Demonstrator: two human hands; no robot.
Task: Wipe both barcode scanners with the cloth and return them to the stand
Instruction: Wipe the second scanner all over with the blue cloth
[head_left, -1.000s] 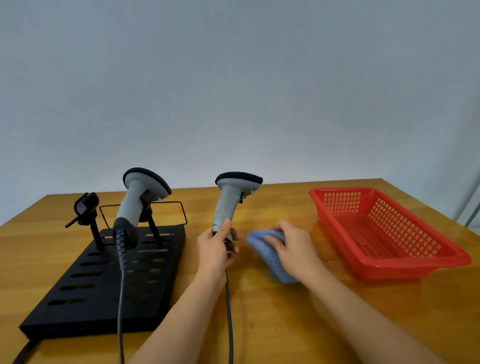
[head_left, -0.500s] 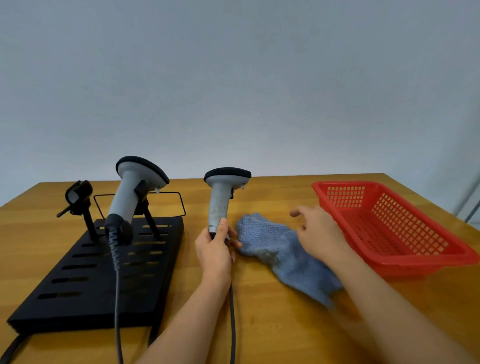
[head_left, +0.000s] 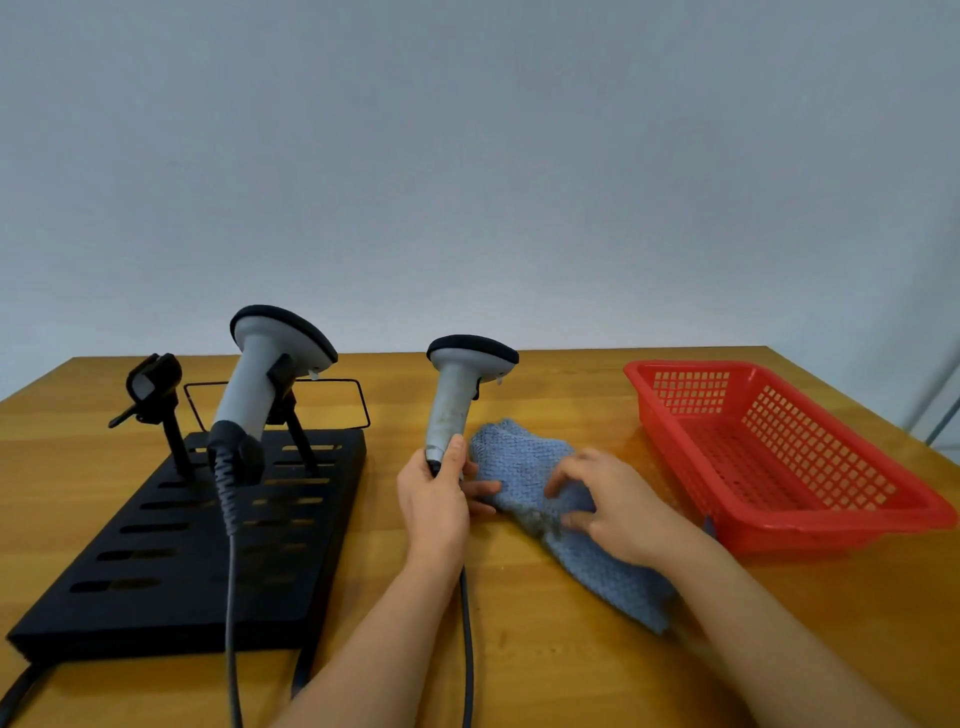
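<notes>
Left hand (head_left: 434, 506) gripping second scanner (head_left: 457, 400) upright mid-desk, right hand (head_left: 613, 506) pinching up cloth (head_left: 524, 467) lying beside it. First scanner (head_left: 260, 384) sitting in stand (head_left: 171, 545) toward left edge. Wiping seemingly just starting; returning pending.

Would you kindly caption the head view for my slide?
Left hand holds a scanner upright; right hand gathers the blue cloth.

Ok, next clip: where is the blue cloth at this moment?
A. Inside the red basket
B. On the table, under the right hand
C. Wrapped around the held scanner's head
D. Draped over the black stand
B: the blue cloth lies on the table, with the right hand on it, beside the scanner that the left hand grips.
</notes>
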